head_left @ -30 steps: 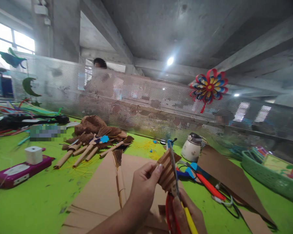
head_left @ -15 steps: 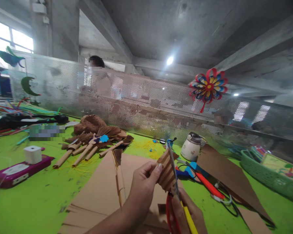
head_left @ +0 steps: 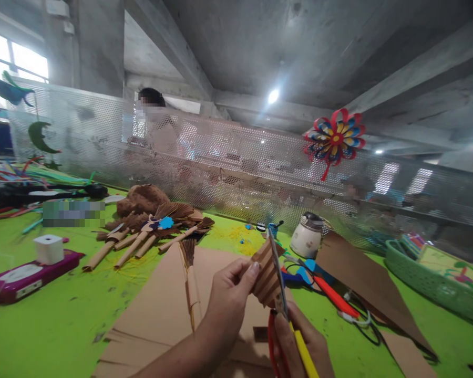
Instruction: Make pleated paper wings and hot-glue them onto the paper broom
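Observation:
My left hand point(head_left: 230, 294) pinches a small pleated piece of brown paper point(head_left: 266, 278) between thumb and fingers. In my right hand point(head_left: 303, 341) are scissors point(head_left: 279, 273) with red and yellow handles, their blades pointing up along the right edge of the pleated paper. Whether the blades are fully closed I cannot tell. Beneath both hands lie large brown paper sheets point(head_left: 153, 315). On them, left of my hands, rests a rolled paper stick with a fringed top point(head_left: 191, 283), with yellow thread at its lower end.
Several paper sticks with fringed ends point(head_left: 136, 247) lie at back left beside crumpled brown paper point(head_left: 142, 199). A purple power strip point(head_left: 31, 278) sits left. Behind my right hand are a white jar point(head_left: 306, 236), a red-handled tool point(head_left: 337, 296) and cables; a green basket point(head_left: 433, 283) stands far right. A perforated screen point(head_left: 220, 157) borders the table.
The view has shifted slightly, so the surroundings sit a little further left. Both hands keep their hold on the pleated paper and scissors, with hardly any visible movement.

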A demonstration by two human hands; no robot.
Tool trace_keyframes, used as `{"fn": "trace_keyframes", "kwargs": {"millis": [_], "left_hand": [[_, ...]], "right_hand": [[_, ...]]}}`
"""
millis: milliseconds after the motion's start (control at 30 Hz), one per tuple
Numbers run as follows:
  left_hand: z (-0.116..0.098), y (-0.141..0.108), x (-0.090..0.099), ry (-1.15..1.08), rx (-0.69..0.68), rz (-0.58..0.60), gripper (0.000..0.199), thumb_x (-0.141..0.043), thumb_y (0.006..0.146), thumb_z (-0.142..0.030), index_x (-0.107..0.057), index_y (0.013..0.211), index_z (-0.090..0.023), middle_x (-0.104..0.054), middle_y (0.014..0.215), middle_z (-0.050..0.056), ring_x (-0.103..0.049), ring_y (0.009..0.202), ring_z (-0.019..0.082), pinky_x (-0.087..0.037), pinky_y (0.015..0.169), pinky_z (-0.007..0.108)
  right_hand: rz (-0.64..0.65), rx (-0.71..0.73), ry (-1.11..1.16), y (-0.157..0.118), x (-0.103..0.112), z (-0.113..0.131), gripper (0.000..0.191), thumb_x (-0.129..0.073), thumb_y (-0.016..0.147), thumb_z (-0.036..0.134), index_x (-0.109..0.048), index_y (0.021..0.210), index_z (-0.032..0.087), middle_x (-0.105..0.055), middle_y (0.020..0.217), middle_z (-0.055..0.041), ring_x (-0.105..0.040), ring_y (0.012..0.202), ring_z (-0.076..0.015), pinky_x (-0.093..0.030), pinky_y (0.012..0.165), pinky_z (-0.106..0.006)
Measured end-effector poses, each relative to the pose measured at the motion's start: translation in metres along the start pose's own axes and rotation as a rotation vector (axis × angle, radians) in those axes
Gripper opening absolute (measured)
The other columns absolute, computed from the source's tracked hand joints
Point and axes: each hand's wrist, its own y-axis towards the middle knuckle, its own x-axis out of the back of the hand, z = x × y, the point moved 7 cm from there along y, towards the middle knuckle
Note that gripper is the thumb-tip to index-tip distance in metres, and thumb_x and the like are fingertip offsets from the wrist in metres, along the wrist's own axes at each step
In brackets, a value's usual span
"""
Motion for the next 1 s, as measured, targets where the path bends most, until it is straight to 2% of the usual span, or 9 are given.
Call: {"fn": "trace_keyframes", "kwargs": {"millis": [300, 467, 600, 733, 767, 833, 900, 1000], "left_hand": [[-0.002, -0.003, -0.001, 0.003, 0.042, -0.013, 0.025, -0.058, 0.078, -0.037, -0.060, 0.073, -0.013, -0.056, 0.065, 0.001, -0.047, 0.059, 0.012, -0.037, 0.056, 0.024], [0.005, 0.002, 0.005, 0.110, 0.028, -0.039, 0.027, -0.057, 0.078, -0.038, -0.062, 0.073, -0.011, -0.054, 0.063, 0.001, -0.044, 0.058, 0.010, -0.035, 0.054, 0.023], [0.015, 0.009, 0.006, 0.185, 0.062, 0.002, 0.026, -0.059, 0.076, -0.035, -0.062, 0.087, -0.012, -0.060, 0.075, 0.003, -0.048, 0.064, 0.012, -0.036, 0.055, 0.022], [0.030, 0.015, 0.005, 0.280, 0.118, 0.066, 0.034, -0.060, 0.075, -0.034, -0.057, 0.101, -0.012, -0.059, 0.071, 0.002, -0.048, 0.060, 0.011, -0.035, 0.053, 0.021], [0.033, 0.015, 0.003, 0.299, 0.123, 0.091, 0.034, -0.059, 0.074, -0.033, -0.057, 0.101, -0.013, -0.059, 0.068, 0.001, -0.049, 0.059, 0.011, -0.036, 0.054, 0.021], [0.039, 0.013, -0.006, 0.374, 0.143, 0.224, 0.030, -0.058, 0.074, -0.032, -0.058, 0.097, -0.013, -0.058, 0.065, 0.000, -0.050, 0.058, 0.011, -0.037, 0.055, 0.021], [0.043, 0.010, -0.015, 0.466, 0.148, 0.359, 0.027, -0.057, 0.074, -0.032, -0.061, 0.094, -0.013, -0.059, 0.067, 0.000, -0.052, 0.061, 0.012, -0.038, 0.056, 0.022], [0.044, 0.009, -0.020, 0.609, 0.102, 0.438, 0.026, -0.054, 0.076, -0.030, -0.063, 0.094, -0.014, -0.063, 0.073, 0.002, -0.054, 0.066, 0.013, -0.039, 0.057, 0.022]], "right_hand": [[0.018, -0.117, -0.026, 0.002, 0.001, -0.004, 0.046, -0.059, 0.072, 0.056, -0.066, 0.091, 0.015, -0.048, 0.048, 0.0011, -0.054, 0.052, -0.0162, -0.043, 0.044, -0.022], [-0.006, -0.185, -0.056, 0.011, 0.010, -0.002, 0.045, -0.060, 0.070, 0.057, -0.066, 0.085, 0.016, -0.055, 0.055, -0.0007, -0.052, 0.049, -0.0146, -0.041, 0.042, -0.023], [0.048, -0.160, -0.133, 0.028, 0.025, 0.004, 0.039, -0.062, 0.069, 0.054, -0.065, 0.082, 0.017, -0.059, 0.061, -0.0031, -0.056, 0.057, -0.0185, -0.043, 0.047, -0.025], [0.072, -0.118, -0.462, 0.050, 0.072, -0.010, 0.036, -0.064, 0.068, 0.049, -0.065, 0.087, 0.019, -0.065, 0.073, -0.0062, -0.058, 0.065, -0.0225, -0.046, 0.056, -0.031], [0.137, -0.104, -0.571, 0.053, 0.085, -0.017, 0.038, -0.064, 0.068, 0.048, -0.065, 0.092, 0.019, -0.065, 0.079, -0.0069, -0.059, 0.070, -0.0230, -0.046, 0.061, -0.032], [0.221, -0.022, -0.799, 0.056, 0.115, -0.027, 0.043, -0.062, 0.069, 0.047, -0.064, 0.102, 0.019, -0.063, 0.088, -0.0083, -0.058, 0.075, -0.0234, -0.046, 0.067, -0.035], [0.353, 0.034, -0.997, 0.052, 0.142, -0.036, 0.046, -0.058, 0.073, 0.046, -0.062, 0.110, 0.019, -0.061, 0.081, -0.0074, -0.055, 0.069, -0.0219, -0.045, 0.065, -0.035], [0.542, 0.033, -1.104, 0.039, 0.171, -0.047, 0.043, -0.057, 0.075, 0.045, -0.063, 0.112, 0.023, -0.062, 0.085, -0.0071, -0.057, 0.072, -0.0218, -0.045, 0.068, -0.035]]}}
